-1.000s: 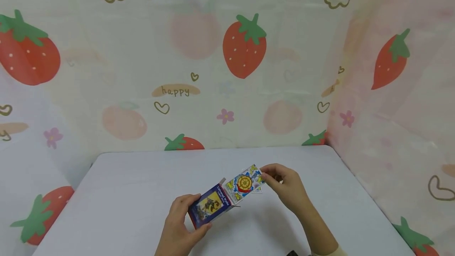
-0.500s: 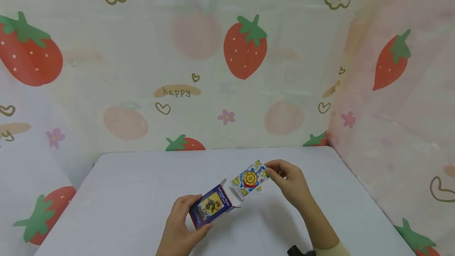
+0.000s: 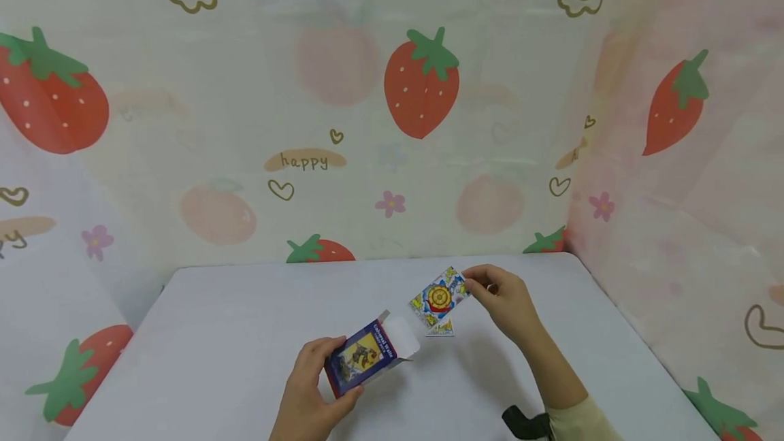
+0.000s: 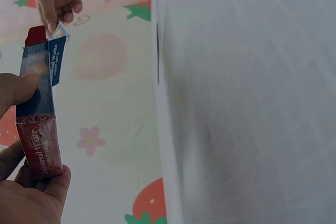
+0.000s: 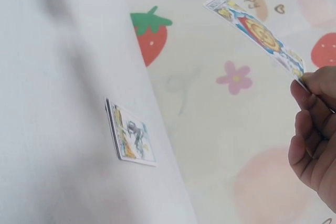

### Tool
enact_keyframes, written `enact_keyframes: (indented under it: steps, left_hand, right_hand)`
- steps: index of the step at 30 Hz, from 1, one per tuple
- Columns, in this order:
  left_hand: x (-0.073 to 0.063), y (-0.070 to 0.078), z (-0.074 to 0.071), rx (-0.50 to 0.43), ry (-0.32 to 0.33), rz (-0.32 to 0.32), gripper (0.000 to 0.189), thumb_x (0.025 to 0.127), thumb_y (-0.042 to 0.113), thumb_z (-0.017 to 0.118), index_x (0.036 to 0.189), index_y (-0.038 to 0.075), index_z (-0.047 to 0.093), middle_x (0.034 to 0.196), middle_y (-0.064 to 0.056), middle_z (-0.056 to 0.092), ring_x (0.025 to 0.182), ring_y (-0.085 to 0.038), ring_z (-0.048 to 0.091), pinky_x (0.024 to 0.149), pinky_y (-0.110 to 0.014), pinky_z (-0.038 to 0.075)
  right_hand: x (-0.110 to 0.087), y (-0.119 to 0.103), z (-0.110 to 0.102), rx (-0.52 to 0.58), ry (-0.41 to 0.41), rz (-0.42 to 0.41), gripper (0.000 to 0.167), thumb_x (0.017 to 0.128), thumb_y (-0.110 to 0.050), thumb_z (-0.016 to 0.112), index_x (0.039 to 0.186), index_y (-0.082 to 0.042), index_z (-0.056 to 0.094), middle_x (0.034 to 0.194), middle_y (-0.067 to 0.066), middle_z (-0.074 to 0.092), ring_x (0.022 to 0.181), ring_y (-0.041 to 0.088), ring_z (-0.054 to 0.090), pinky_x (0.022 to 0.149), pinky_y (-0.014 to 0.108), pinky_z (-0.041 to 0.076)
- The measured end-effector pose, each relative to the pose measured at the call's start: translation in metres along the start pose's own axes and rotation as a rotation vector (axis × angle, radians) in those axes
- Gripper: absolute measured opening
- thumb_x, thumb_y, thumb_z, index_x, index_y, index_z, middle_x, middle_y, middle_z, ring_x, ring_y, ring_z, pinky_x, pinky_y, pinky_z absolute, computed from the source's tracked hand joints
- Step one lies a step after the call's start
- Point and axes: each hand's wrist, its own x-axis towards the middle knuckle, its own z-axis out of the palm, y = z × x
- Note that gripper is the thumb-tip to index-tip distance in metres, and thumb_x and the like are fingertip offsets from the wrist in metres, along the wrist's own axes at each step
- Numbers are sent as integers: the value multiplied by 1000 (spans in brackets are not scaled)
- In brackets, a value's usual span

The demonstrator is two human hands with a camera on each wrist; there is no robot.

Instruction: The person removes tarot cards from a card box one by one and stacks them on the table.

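My left hand [image 3: 318, 386] grips a blue and red tarot card box [image 3: 363, 356] around its sides, tilted above the table, its flaps open toward the upper right. In the left wrist view, thumb and fingers clasp the box [image 4: 39, 108]. My right hand [image 3: 505, 298] pinches a tarot card [image 3: 439, 297] with a golden wheel by one end, between thumb and index finger. That card hangs in the air, apart from the box. Below it a small stack of cards [image 3: 442, 327] lies on the table, partly hidden in the head view; the right wrist view shows this stack [image 5: 134, 135] whole.
A white-covered table [image 3: 245, 332] stretches beneath both hands. Behind it and at the sides hangs a curtain [image 3: 392, 87] printed with strawberries and flowers. A black strap-like piece [image 3: 525, 422] sits by the right sleeve [image 3: 582, 420].
The wheel card has come out of the box and moved up and to the right with my right hand. More of the stack below shows. My left hand and the box stay nearly still.
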Motion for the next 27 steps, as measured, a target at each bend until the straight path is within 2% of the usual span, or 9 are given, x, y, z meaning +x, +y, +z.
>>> enact_keyframes:
  steps: [4,11,19,27]
  left_hand:
    - [0,0,-1,-1,2,9,76,70,18,96,137,21,59,132,7,54,115,-9,54,95,-37,56]
    - [-1,3,-2,5,-14,-11,76,71,18,95,138,22,58,132,6,54,114,-9,54,97,-38,56]
    - [-1,0,-2,-11,17,36,77,70,15,96,137,22,59,132,7,54,112,-8,54,94,-34,56]
    - [-1,1,-2,-13,0,10,76,71,15,95,138,20,59,132,7,54,113,-9,54,95,-36,56]
  right_hand:
    - [7,0,-2,8,-23,9,13,98,-19,71,108,-12,75,90,0,71,80,18,61,68,26,50]
    - [20,7,1,-17,-64,0,12,98,-20,70,108,-14,75,90,-1,72,78,19,59,63,27,50]
    - [37,17,8,-21,-125,-11,12,100,-21,68,108,-16,75,92,-1,71,80,20,58,63,28,49]
    - [51,27,16,-14,-182,-17,13,101,-18,67,110,-12,75,93,3,70,80,19,56,63,28,48]
